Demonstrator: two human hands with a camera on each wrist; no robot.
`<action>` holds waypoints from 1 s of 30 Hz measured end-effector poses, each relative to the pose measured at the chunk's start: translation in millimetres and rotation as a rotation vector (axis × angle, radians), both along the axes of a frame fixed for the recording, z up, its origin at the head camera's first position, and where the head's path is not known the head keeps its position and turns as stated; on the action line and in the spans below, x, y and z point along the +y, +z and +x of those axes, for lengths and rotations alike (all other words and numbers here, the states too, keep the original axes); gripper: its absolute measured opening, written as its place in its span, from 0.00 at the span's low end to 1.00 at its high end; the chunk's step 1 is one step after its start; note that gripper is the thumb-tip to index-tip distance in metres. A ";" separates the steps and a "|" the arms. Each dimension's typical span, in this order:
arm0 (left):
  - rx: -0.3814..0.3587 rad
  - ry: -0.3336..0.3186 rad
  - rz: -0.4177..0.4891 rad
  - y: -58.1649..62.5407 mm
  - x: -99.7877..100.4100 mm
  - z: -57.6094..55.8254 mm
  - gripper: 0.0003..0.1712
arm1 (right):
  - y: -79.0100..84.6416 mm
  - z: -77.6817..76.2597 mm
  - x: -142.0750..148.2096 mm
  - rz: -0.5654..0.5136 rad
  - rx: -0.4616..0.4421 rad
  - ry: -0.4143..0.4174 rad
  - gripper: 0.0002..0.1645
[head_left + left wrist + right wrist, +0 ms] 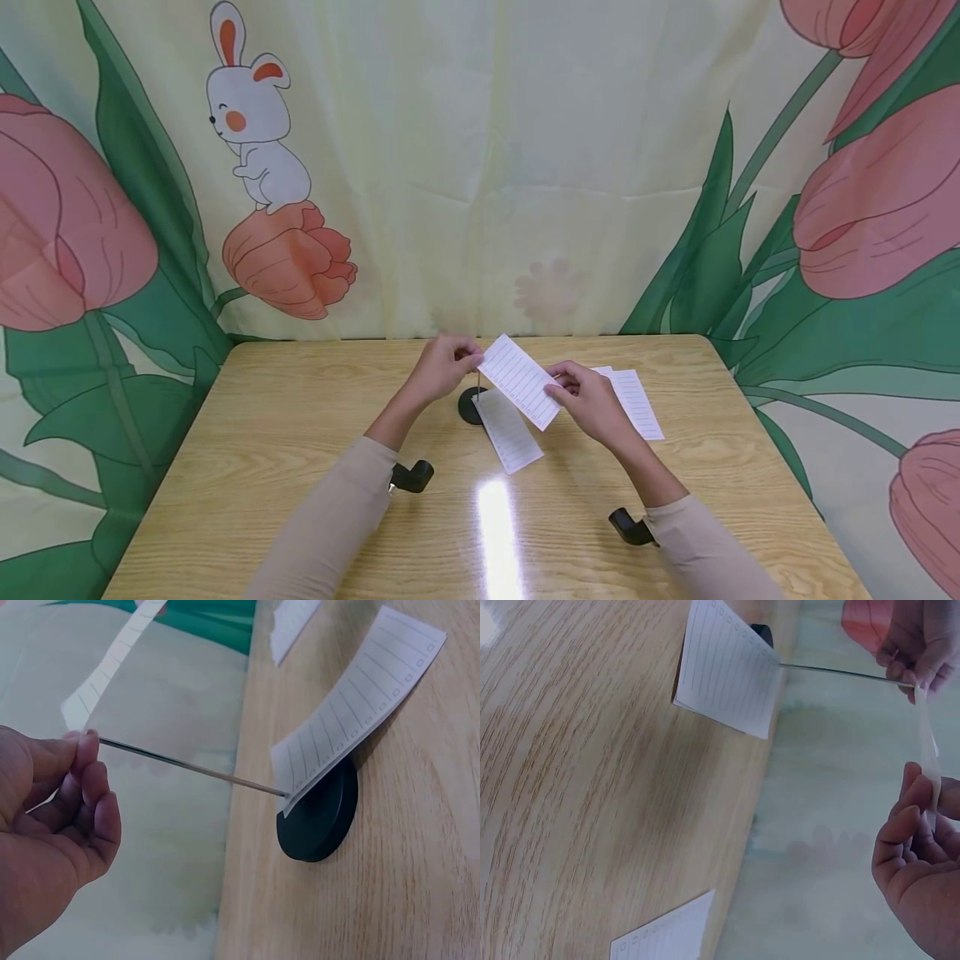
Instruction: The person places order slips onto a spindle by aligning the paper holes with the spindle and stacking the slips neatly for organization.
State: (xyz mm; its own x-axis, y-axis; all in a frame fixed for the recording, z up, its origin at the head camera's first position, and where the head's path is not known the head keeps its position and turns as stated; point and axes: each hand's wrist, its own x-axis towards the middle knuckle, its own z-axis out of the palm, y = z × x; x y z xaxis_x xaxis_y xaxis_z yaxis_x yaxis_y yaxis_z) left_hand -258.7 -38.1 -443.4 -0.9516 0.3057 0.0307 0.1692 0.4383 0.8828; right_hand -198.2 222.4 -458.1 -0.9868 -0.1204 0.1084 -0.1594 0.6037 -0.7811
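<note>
A white lined checklist slip (pixel 520 382) is held up between both hands over the table. My left hand (pixel 444 367) pinches its left corner right at the top of a thin metal rod (pixel 187 766). Whether the tip has pierced this slip is hidden by the fingers. On the slip's right edge, my right hand (pixel 588 402) grips between thumb and fingers. The rod rises from a round black base (pixel 319 825), forming a paper spike. Low on the rod, another checklist slip (pixel 356 705) is pierced near one end and slants out over the base.
More lined slips (pixel 639 406) lie on the wooden table (pixel 300 417) beyond the right hand, partly covered by it. A printed curtain (pixel 450 167) hangs along the table's far edge. Black wrist mounts (pixel 412 477) stick out at both sleeves.
</note>
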 end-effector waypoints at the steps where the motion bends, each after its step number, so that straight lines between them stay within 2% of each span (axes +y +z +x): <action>1: -0.007 0.003 0.003 -0.6 0.0 0.0 0.06 | 0.0 0.0 0.0 0.001 0.000 0.001 0.13; 5: -0.026 0.018 0.012 -3.5 0.2 -0.6 0.06 | 0.0 0.3 -0.2 0.003 0.002 0.003 0.13; 15: 0.015 0.035 0.057 -12.0 0.5 2.1 0.06 | -2.5 0.9 0.3 -0.003 0.013 0.012 0.14; 22: 0.015 0.027 0.039 -20.7 0.6 1.6 0.05 | -3.2 2.7 0.7 0.012 0.009 0.020 0.13; 30: 0.006 0.021 0.038 -24.1 0.7 0.5 0.05 | -7.3 3.8 0.4 0.033 -0.018 0.018 0.13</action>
State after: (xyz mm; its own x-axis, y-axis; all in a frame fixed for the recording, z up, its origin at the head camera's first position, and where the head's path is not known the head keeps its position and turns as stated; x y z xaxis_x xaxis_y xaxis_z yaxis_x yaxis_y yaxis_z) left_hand -258.1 -37.4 -467.4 -0.9577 0.2839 0.0474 0.1655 0.4084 0.8977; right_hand -194.5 222.8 -465.4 -0.9862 -0.1410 0.0864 -0.1564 0.6263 -0.7638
